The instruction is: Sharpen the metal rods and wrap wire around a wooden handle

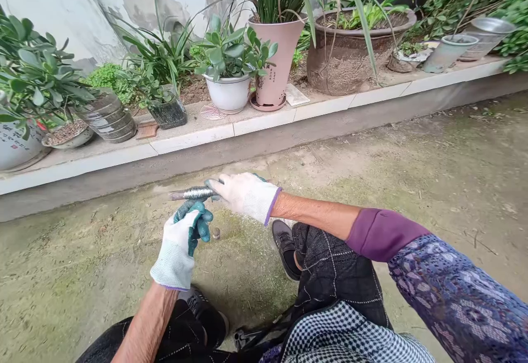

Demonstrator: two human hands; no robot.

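The right hand (pixel 243 191) tightly grips a stick (pixel 177 195) wound with wire (pixel 197 193), which slack might loosen; the left hand (pixel 185 231) is half-curled, its hold unclear.

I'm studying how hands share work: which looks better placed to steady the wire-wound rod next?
Probably the right hand: it grips one end of the wire-wound rod. The left hand is curled just below, with no clear grip on it.

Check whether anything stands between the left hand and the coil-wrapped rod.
Nothing visible does. The left hand is close beside the rod, which the right hand grips at one end. Whether the left hand touches it is unclear from this angle.
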